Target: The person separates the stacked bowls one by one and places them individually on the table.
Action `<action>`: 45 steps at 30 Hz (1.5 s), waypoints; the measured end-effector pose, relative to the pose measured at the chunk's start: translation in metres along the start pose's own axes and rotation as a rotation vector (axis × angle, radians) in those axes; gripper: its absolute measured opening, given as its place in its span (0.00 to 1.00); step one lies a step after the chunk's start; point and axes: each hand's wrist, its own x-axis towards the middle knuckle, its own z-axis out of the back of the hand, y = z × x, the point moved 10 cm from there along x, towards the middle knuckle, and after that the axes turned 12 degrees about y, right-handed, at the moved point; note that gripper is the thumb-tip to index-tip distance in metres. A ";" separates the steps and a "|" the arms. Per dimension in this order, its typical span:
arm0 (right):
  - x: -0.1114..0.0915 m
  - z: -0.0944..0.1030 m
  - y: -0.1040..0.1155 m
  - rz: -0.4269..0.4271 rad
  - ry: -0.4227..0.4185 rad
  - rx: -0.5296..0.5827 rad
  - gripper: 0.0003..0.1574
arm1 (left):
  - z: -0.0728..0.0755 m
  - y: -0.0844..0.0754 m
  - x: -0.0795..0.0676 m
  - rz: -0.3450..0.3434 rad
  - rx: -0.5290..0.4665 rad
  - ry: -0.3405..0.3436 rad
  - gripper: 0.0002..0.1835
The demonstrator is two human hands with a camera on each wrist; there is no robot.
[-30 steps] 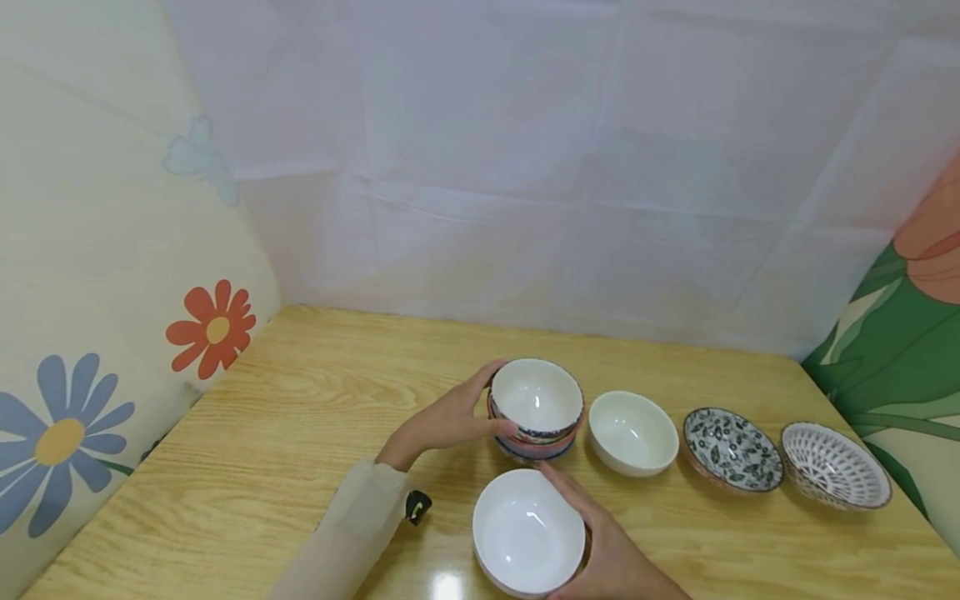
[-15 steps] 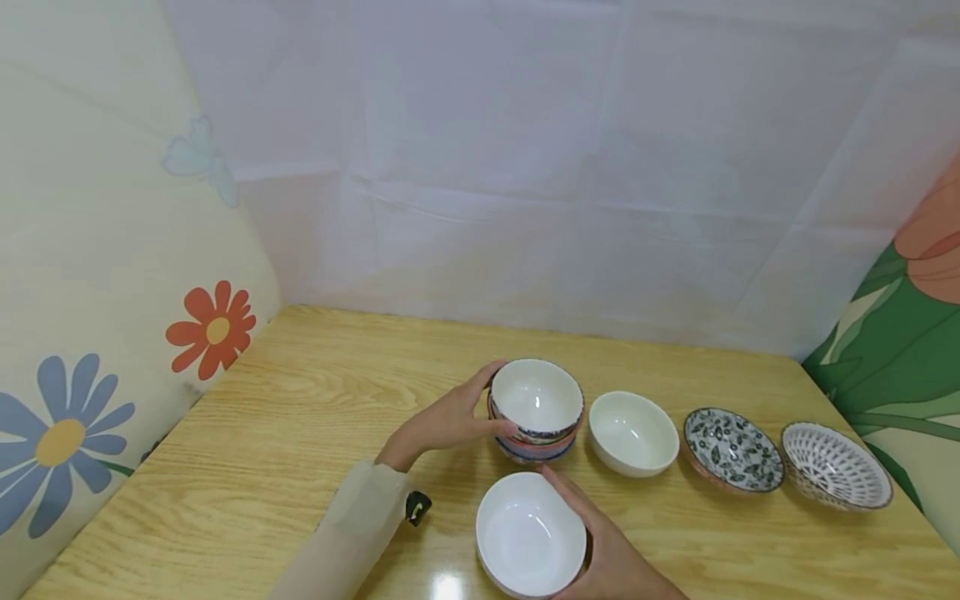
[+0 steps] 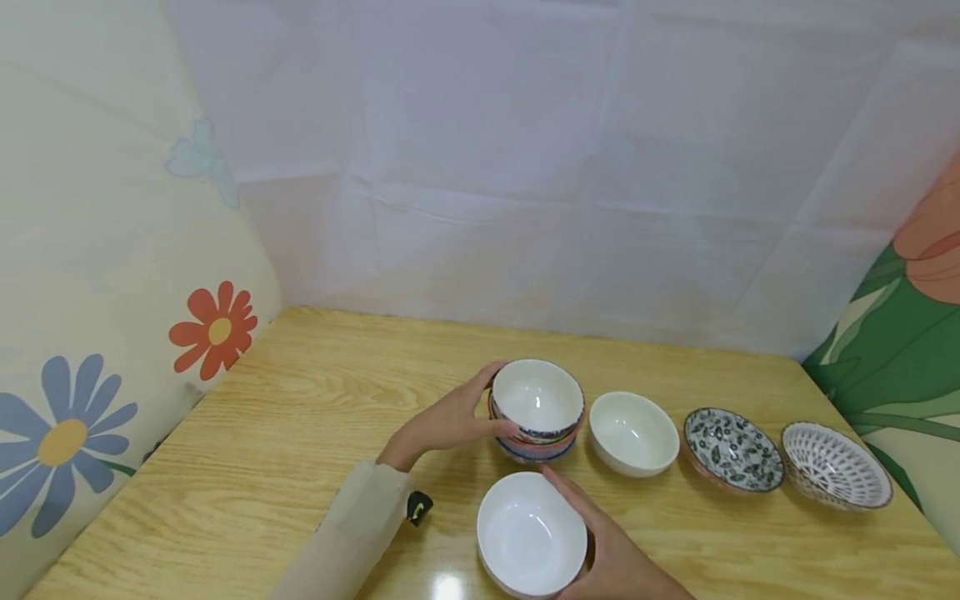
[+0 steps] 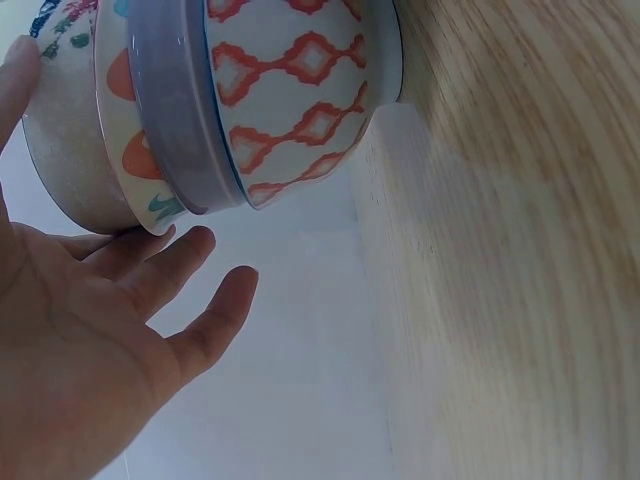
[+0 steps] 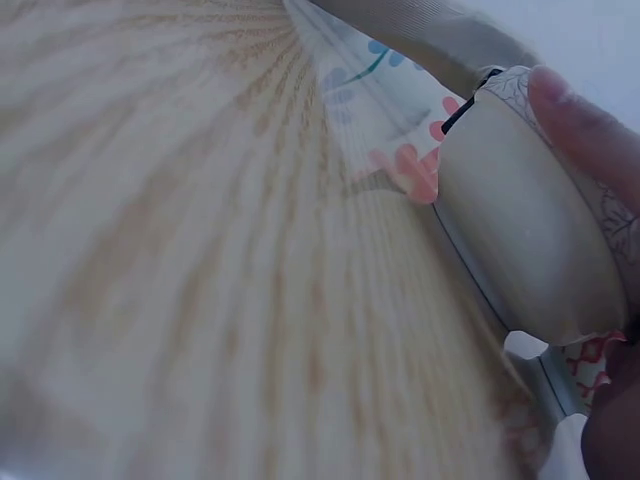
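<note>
In the head view, a stack of several patterned bowls (image 3: 537,398) stands mid-table; its top bowl is white inside with a dark patterned rim. My left hand (image 3: 450,417) holds the stack from the left, thumb on the near side and fingers round the far side. The left wrist view shows the stack's bottom bowl (image 4: 300,100) with red diamond shapes. Nearer me, my right hand (image 3: 611,546) grips a white bowl (image 3: 528,533) by its right side, thumb and fingers spread round it. The right wrist view shows grey leaf lines on its outside. Whether it touches the table cannot be told.
Right of the stack, a plain cream bowl (image 3: 633,433), a dark leaf-patterned bowl (image 3: 733,450) and a white bowl with dark dashes (image 3: 836,465) stand in a row on the wooden table (image 3: 300,400). A white cloth (image 3: 480,167) hangs behind.
The white bowl in my right hand has shifted slightly to the right and toward me, then stays nearly still. My left hand keeps its hold on the stack.
</note>
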 end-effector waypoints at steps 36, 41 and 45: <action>-0.020 0.052 0.050 0.194 -0.247 -0.339 0.75 | 0.000 -0.002 0.000 0.025 -0.004 0.009 0.45; -0.012 0.062 0.055 0.126 -0.297 -0.369 0.77 | 0.000 -0.002 -0.001 0.026 -0.005 0.009 0.45; -0.002 0.070 0.056 0.100 -0.326 -0.389 0.79 | -0.001 -0.002 -0.001 0.023 -0.014 0.014 0.45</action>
